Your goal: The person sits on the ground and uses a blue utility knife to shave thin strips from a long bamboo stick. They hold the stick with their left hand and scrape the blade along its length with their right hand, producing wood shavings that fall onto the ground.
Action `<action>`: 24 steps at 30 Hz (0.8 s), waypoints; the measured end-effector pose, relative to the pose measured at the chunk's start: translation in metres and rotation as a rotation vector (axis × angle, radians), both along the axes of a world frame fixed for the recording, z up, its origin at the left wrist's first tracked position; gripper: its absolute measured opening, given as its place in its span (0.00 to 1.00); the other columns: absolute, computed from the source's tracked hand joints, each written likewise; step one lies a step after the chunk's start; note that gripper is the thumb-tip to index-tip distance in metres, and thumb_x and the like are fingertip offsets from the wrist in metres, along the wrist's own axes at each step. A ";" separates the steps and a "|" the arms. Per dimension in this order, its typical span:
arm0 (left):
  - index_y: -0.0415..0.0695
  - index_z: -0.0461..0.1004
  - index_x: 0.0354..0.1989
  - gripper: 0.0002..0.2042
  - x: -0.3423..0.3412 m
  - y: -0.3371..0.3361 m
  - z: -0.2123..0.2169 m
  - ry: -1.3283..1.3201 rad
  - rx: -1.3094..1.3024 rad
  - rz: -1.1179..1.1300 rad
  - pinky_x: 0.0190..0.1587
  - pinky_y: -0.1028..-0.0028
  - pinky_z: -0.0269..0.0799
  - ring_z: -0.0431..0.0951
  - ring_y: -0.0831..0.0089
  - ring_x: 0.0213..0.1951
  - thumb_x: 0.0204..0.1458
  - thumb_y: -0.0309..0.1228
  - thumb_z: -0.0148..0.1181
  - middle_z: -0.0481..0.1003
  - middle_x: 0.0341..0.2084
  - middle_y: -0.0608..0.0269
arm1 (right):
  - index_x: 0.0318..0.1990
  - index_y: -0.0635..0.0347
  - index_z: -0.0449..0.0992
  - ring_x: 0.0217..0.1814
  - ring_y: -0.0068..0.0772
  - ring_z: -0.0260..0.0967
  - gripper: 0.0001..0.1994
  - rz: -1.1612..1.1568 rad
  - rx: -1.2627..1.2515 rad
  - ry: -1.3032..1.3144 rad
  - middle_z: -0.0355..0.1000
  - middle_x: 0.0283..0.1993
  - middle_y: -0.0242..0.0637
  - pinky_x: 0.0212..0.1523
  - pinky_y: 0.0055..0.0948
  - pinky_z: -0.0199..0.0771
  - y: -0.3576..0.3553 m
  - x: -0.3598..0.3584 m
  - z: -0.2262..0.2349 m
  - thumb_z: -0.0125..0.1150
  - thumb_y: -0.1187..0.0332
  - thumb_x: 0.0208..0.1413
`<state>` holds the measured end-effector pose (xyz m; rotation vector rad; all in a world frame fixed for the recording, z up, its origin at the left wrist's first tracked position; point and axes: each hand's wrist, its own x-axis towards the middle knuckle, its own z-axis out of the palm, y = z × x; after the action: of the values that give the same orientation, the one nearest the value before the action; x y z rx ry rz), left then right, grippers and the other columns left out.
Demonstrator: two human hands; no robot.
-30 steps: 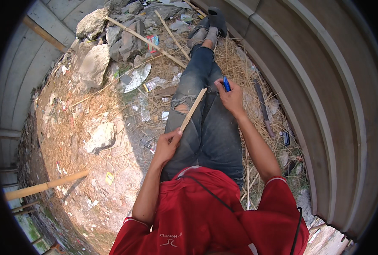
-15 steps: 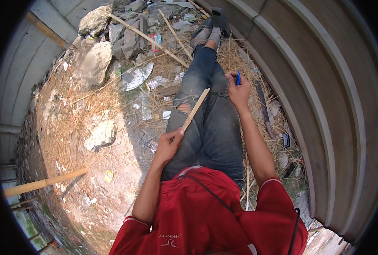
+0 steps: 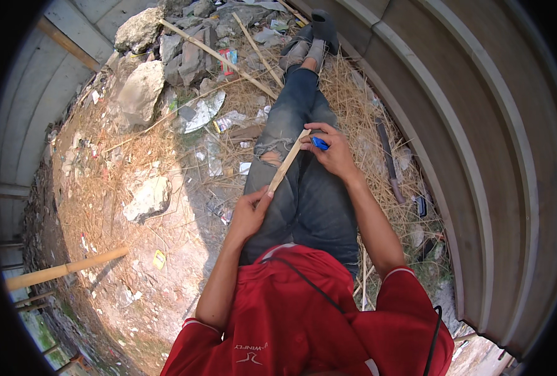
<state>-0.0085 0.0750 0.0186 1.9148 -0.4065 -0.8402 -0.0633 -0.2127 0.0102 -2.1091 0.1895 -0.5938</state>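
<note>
My left hand (image 3: pixel 252 210) is closed on the near end of a flat, pale bamboo strip (image 3: pixel 284 168). The strip slants up and to the right above my thighs. At its far end is my right hand (image 3: pixel 331 150), closed around a small blue tool (image 3: pixel 320 143) whose exact kind I cannot make out. The fingers of that hand meet the strip's tip, and the blue tool lies just right of it. My legs in torn dark jeans (image 3: pixel 300 207) stretch out beneath both hands.
Corrugated metal sheeting (image 3: pixel 454 125) curves up close on my right, with a dark bar (image 3: pixel 388 160) on the straw beside it. Large rocks (image 3: pixel 141 94), bamboo poles (image 3: pixel 219 59) and scattered litter cover the ground ahead and left. Another bamboo pole (image 3: pixel 68 267) juts in at left.
My right hand has moved left and nearer with the blue tool, from beside my knee to the strip's far end. The left hand and the strip have barely moved.
</note>
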 end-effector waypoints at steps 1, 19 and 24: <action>0.32 0.78 0.56 0.22 0.001 0.000 0.001 0.005 0.012 -0.005 0.53 0.72 0.68 0.76 0.69 0.50 0.65 0.41 0.61 0.77 0.49 0.50 | 0.47 0.58 0.85 0.48 0.36 0.81 0.13 -0.021 0.055 -0.041 0.81 0.51 0.39 0.51 0.31 0.77 -0.003 0.003 -0.004 0.73 0.71 0.53; 0.29 0.77 0.56 0.24 0.003 -0.001 -0.011 0.002 -0.034 0.027 0.52 0.73 0.74 0.82 0.72 0.46 0.65 0.41 0.61 0.83 0.45 0.44 | 0.36 0.65 0.79 0.35 0.64 0.76 0.27 -0.015 -0.091 0.501 0.76 0.28 0.57 0.38 0.56 0.71 0.047 -0.028 0.022 0.52 0.45 0.68; 0.28 0.76 0.56 0.23 0.003 0.000 -0.016 -0.015 -0.062 0.034 0.54 0.72 0.73 0.81 0.70 0.49 0.65 0.39 0.61 0.82 0.47 0.41 | 0.37 0.64 0.80 0.39 0.68 0.77 0.27 0.043 -0.224 0.603 0.78 0.31 0.60 0.41 0.61 0.75 0.076 -0.027 0.027 0.51 0.44 0.68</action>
<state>-0.0058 0.0755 0.0025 1.8666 -0.4032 -0.7825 -0.0900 -0.1366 0.0375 -2.4549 0.4282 0.0685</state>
